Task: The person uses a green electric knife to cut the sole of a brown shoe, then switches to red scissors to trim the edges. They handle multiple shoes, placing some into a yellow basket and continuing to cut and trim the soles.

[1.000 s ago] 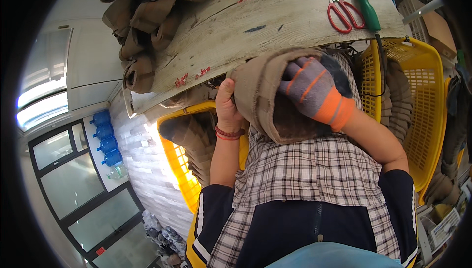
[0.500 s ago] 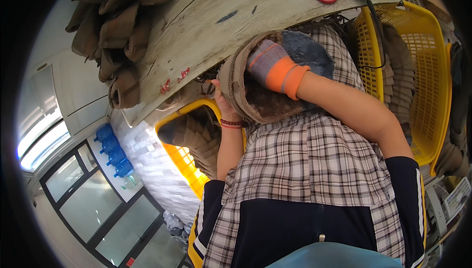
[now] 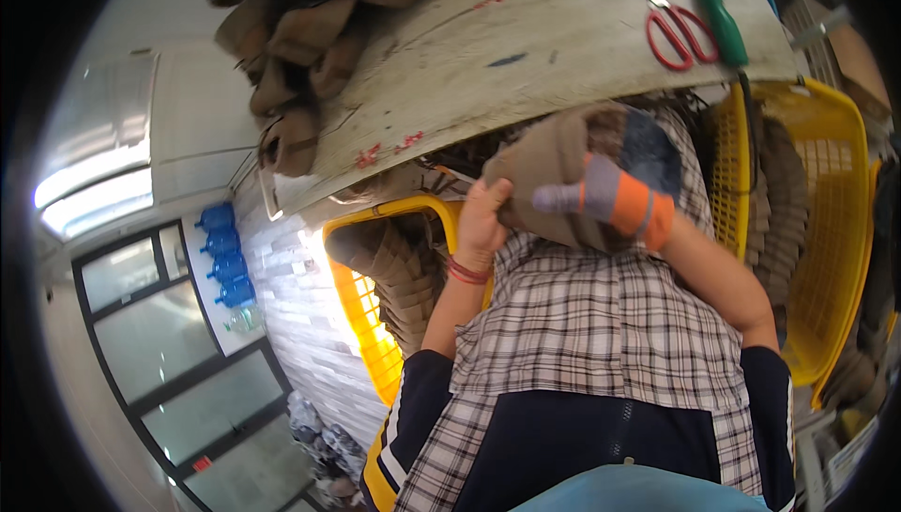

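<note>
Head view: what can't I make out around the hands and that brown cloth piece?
All in the head view:
Left hand: finger ends, hidden behind the brown cloth piece.
Right hand, gloved: most fingers, hidden by the same piece.
Its fine stitching: blurred.
Brown pile: upper part, cut off by the top edge.
Left yellow basket: bottom, hidden by stacked brown pieces.

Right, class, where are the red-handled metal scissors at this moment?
The red-handled metal scissors lie at the upper right of the head view, on the pale, worn, wood-grained tabletop, just left of a long green handle-shaped object.
</note>
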Available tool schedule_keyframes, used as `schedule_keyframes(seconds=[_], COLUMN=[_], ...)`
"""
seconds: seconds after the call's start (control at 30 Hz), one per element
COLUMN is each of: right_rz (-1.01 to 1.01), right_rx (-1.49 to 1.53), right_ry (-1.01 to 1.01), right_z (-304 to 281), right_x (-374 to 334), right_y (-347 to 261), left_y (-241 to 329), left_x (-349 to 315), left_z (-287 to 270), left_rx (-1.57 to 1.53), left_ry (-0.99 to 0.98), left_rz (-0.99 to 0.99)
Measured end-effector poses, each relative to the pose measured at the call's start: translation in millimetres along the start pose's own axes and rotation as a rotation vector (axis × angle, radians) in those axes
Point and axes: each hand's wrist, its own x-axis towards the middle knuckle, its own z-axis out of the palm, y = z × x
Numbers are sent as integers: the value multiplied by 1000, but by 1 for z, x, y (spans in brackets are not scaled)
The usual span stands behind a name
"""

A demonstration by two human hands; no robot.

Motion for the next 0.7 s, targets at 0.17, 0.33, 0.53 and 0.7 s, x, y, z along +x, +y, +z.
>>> schedule_keyframes(seconds=[0.17,0.33,0.53,0.7], right_rz=[22,-34,37,-55], right_rx=[304,285,323,181], right_ry=[66,73,86,73], right_z=[22,19,3,7], right_x=[-29,-44,-63,-63], right_y=[-25,-30,-26,-29], left_y=[39,106,246,280], left_x=[-23,-29,-10,29], left_z=[30,-12,-164,-194], left_rx=[905,1227,1998,2435], left_ry=[107,179,1079,1057], left_rz=[302,797,1063,81])
